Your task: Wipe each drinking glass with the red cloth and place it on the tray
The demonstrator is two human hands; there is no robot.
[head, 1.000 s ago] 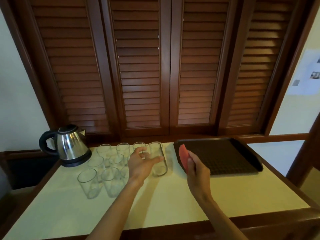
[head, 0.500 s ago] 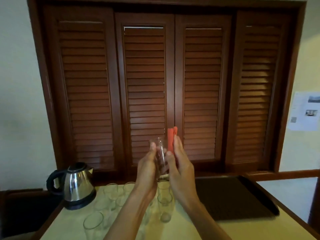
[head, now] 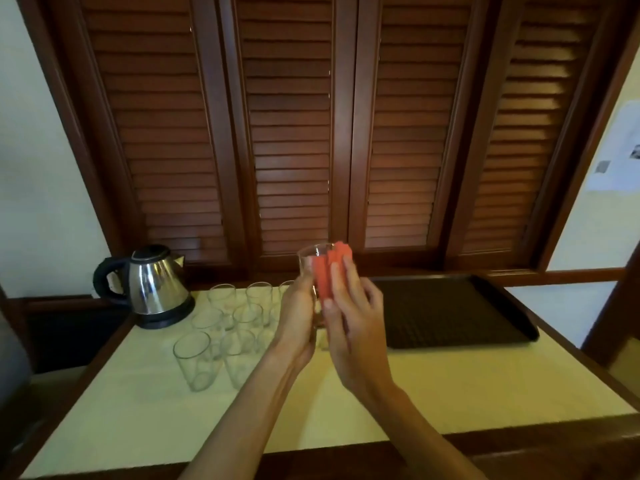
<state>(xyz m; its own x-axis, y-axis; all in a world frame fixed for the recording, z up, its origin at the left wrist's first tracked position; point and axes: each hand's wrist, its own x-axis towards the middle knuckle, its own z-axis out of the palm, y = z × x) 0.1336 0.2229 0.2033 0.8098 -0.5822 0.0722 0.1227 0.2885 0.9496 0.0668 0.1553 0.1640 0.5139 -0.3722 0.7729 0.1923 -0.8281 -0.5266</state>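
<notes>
Fingers (head: 341,282) of right hand (head: 356,327) pressing folded red cloth (head: 329,271) against glass (head: 310,263); left hand (head: 296,317) wrapping its lower wall, holding it mid-air above desk (head: 450,382), left of tray (head: 450,313). We are judging glass light, rigid, slick, breakable: gripping around body, never rim. Cloth soft, compliant. Remaining glasses (head: 221,327) standing clustered beside kettle (head: 152,289).

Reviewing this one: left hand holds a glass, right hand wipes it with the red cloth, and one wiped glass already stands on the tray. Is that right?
Not quite. The head view shows no glass on the tray. The rest holds: the left hand holds a glass and the right hand presses the red cloth against it.
</notes>
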